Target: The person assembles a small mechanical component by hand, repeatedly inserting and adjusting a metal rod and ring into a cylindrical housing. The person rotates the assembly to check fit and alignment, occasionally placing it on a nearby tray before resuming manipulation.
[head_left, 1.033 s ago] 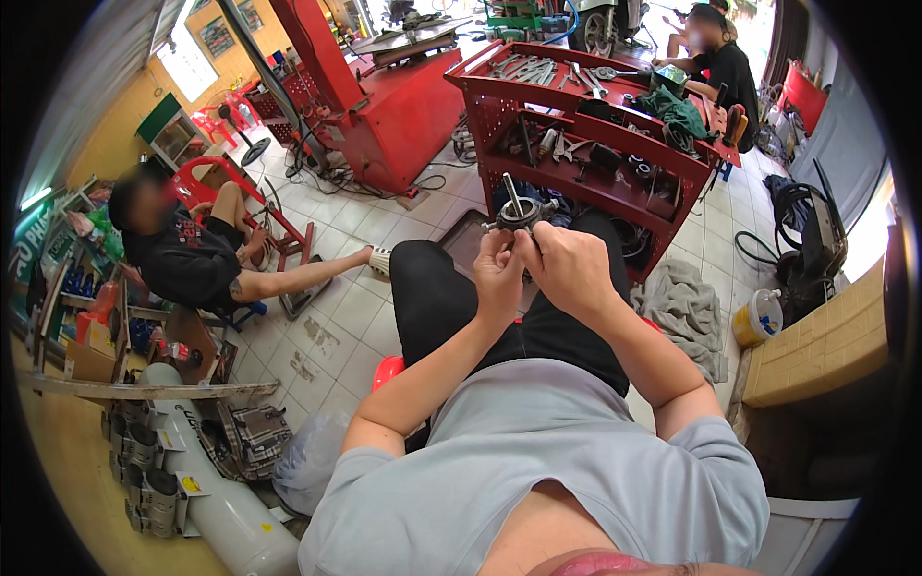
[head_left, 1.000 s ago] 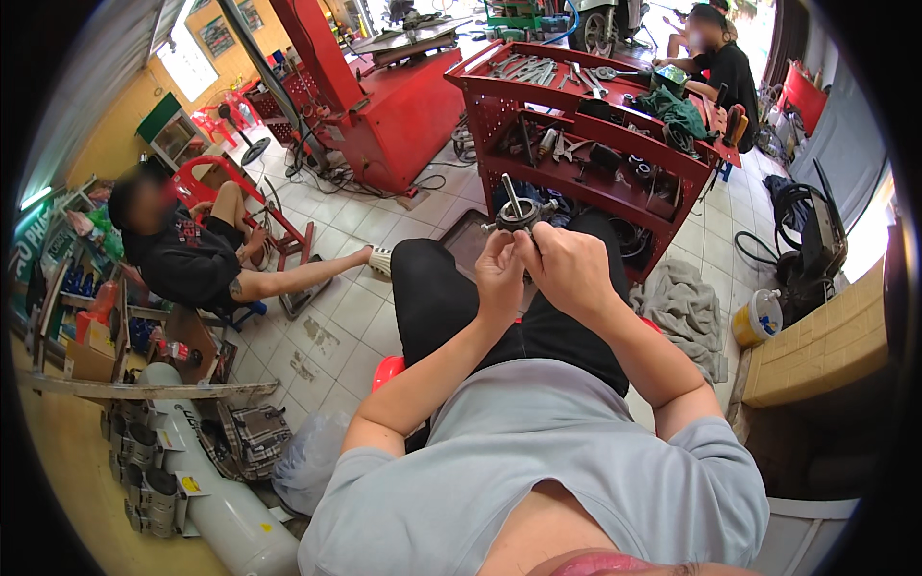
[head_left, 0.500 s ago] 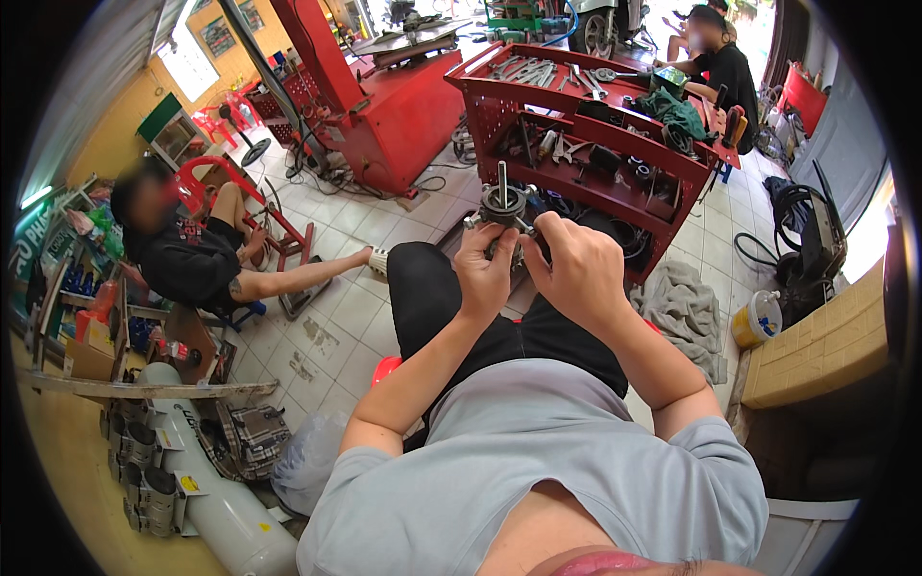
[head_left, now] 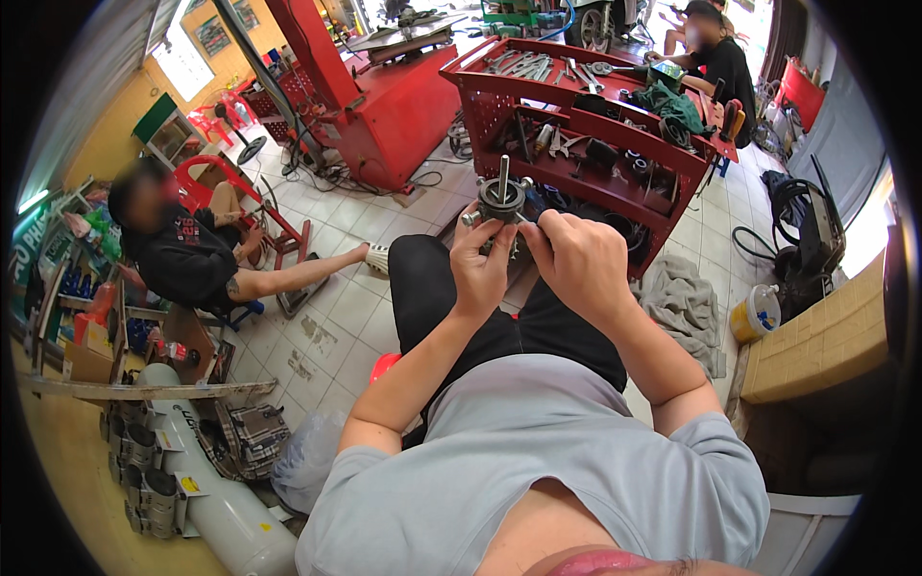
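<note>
A round dark metal part with a central shaft sticking upward [head_left: 501,197] is held in front of me above my lap. My left hand [head_left: 480,269] grips it from below and the left, thumb and fingers on its rim. My right hand [head_left: 574,264] pinches its right side with fingertips on the rim. Both hands touch the part together. I sit with black trousers [head_left: 432,288] over a tiled floor.
A red tool cart [head_left: 595,125] with wrenches and parts stands just beyond my hands. A red machine [head_left: 384,106] sits behind it to the left. A person in black sits on the floor [head_left: 192,254] at left; another sits at top right [head_left: 715,58]. Grey rag [head_left: 682,307], yellow tub [head_left: 754,315], white cylinder [head_left: 221,509].
Both hands have lifted the metal part higher and slightly left, closer to the cart's front. The grip looks unchanged.
</note>
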Tool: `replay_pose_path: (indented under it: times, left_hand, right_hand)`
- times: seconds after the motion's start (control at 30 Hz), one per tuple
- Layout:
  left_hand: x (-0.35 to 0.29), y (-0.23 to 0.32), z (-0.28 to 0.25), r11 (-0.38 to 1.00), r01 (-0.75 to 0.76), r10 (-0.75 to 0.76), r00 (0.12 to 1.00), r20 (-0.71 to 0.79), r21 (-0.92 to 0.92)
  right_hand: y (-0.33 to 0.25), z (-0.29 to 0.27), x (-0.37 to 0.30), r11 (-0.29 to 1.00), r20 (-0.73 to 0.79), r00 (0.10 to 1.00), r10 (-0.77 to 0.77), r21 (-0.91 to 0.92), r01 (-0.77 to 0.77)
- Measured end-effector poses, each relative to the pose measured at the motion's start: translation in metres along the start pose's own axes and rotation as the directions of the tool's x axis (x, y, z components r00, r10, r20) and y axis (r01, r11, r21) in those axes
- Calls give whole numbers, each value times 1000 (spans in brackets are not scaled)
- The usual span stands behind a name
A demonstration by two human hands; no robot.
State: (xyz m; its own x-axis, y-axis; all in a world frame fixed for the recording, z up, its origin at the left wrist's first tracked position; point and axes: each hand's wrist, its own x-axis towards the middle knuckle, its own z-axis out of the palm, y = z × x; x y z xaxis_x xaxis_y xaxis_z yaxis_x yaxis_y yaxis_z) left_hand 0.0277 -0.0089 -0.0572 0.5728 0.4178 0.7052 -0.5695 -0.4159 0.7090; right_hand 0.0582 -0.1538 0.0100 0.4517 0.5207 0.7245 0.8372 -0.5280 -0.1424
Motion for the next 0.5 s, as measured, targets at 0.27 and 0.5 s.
replay_pose_path:
  times: [0.27, 0.5]
  left_hand:
    - [2, -2, -5, 999, -28, 28, 1000, 2, 44]
    - [0, -3, -5, 994, 57, -56, 998, 11, -98]
  right_hand:
    - [-3, -3, 2, 999, -17, 999, -37, 5, 37]
    - [-5, -9, 4, 998, -37, 999, 11, 65, -9]
